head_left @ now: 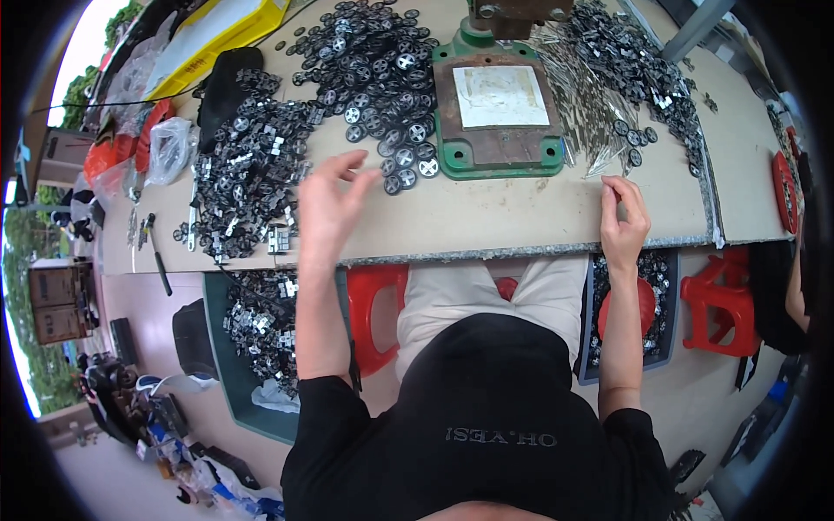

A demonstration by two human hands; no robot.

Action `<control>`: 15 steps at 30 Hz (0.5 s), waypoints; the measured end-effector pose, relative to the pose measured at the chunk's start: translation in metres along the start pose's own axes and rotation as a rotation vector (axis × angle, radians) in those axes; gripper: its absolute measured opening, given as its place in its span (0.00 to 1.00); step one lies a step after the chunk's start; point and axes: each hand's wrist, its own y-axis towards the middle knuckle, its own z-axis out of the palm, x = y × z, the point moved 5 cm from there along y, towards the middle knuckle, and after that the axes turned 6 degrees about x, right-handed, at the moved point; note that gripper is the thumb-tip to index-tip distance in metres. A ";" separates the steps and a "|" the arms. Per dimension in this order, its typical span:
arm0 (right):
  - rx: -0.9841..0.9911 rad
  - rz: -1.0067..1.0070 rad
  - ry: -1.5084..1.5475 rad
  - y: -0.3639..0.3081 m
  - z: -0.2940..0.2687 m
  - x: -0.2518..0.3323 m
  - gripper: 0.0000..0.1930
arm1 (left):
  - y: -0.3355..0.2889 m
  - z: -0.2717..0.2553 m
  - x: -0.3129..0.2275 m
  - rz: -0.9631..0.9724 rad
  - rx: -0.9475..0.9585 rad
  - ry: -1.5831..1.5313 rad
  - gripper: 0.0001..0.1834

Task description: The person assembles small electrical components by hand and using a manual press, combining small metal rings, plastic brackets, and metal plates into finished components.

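Note:
My left hand [333, 207] hovers over the bench's front part, thumb and fingers spread, with nothing visible in it. Just right of its fingertips lie loose black toy wheels [405, 157] with silver spokes, spilling from a large heap behind. On the other side, my right hand [625, 224] has its fingers curled together at the near end of a spread of thin metal pins [599, 149]. Whatever its fingertips pinch, if anything, is too small to make out. Between the hands, farther back, stands a green press base [499, 161] with a white pad [500, 96] on top.
Black and silver small parts [248, 174] are heaped at left, and more black parts [638, 65] at back right. A yellow tray [217, 48] stands far left. A hammer [159, 256] lies by the left edge. Below the bench are a green bin [221, 365] and red stools [725, 300].

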 end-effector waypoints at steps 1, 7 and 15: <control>0.000 0.005 -0.012 0.000 0.000 -0.001 0.06 | -0.002 0.016 -0.002 -0.006 0.033 0.055 0.17; -0.012 0.000 0.048 0.000 -0.003 -0.002 0.05 | 0.004 0.042 0.006 -0.131 0.062 0.001 0.18; -0.060 0.062 0.076 0.003 -0.012 -0.010 0.06 | 0.005 0.038 0.027 -0.058 -0.115 -0.003 0.10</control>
